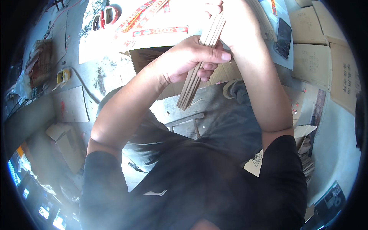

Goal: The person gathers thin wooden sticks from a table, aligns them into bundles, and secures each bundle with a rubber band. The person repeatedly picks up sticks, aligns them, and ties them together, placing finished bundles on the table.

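A bundle of slim, straight brown sticks [188, 90] slants across the space between my forearms, its lower end over my lap. My left hand [191, 57] is closed round the middle of the bundle, thumb laid across the front and fingers curled behind. At the upper end is my right hand [235, 25], its fingers bent round the tops of the sticks. Glare washes out much of that hand, so its exact grip is hard to see.
On the bright white tabletop [96, 48] lie red patterned paper strips [160, 32] and red-handled scissors [111, 15]. A dark phone [283, 38] rests at the right. Below the table edge is an opened cardboard box [168, 92]; more cardboard [311, 63] stands right.
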